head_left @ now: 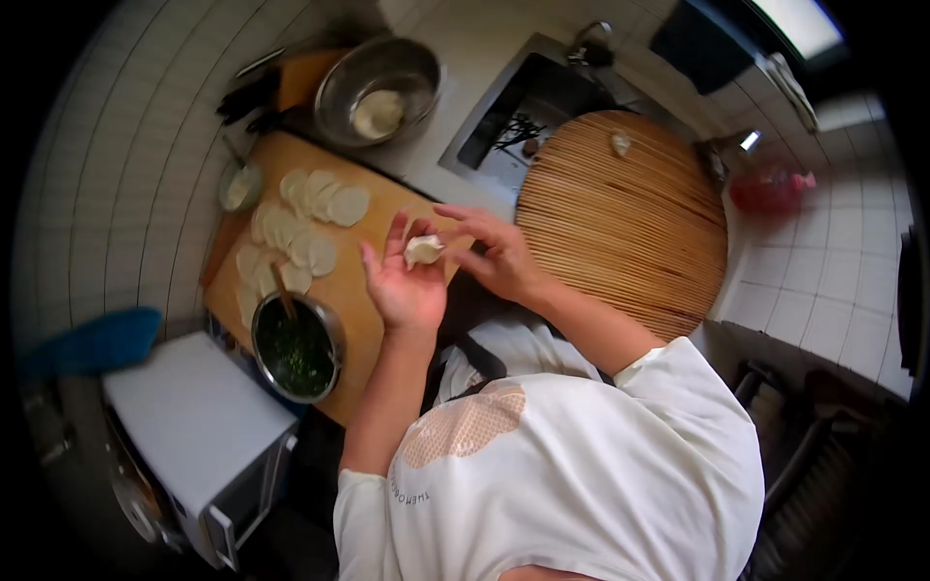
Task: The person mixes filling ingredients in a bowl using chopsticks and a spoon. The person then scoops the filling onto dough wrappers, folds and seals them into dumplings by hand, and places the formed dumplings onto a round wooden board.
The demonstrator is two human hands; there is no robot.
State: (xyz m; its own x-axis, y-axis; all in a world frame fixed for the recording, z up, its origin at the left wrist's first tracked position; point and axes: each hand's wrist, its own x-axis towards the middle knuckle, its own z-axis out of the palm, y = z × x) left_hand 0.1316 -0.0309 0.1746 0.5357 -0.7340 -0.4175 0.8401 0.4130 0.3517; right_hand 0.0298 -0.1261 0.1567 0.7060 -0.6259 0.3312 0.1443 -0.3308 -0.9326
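My left hand is palm up, its fingers partly spread, with a small folded dumpling lying on them. From the other side my right hand comes close to the dumpling, fingers bent and apart; whether a fingertip touches it I cannot tell. Left of my hands, several round dough wrappers lie overlapping on a wooden board. A metal bowl of chopped green filling stands at the board's near edge, with a wooden utensil leaning in it.
A round slatted tray on the right bears one dumpling, partly over the sink. At the back stands a steel bowl with dough inside. A small bowl sits by the tiled wall; a white appliance is lower left.
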